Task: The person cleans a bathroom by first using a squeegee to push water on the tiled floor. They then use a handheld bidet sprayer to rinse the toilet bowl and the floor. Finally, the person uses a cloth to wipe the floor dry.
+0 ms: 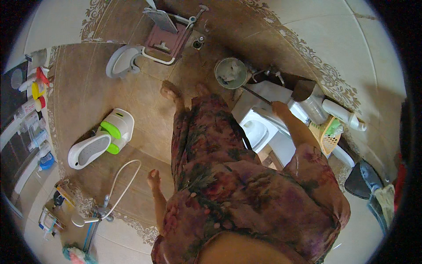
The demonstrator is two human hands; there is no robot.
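Note:
My right hand (279, 109) reaches forward and is closed around a dark stick (257, 94). The stick slants up and left to a round bucket (241, 80) near the wall taps. Pale, wet-looking material (234, 71) lies in the bucket; whether the stick's end goes inside is hard to see. Beneath my right arm is a white toilet (255, 130) with its bowl showing. My left hand (154, 180) hangs low at my side with the fingers curled and nothing visible in it, above the tiled floor.
A folding chair (176, 59) and a floor drain (197, 44) are ahead. Left lie a grey-white seat (122, 62), a white and green step stool (127, 132) and a baby bather (92, 151). A shower hose (113, 184) loops low. Right are a steel bin (313, 107) and a yellow basket (326, 138).

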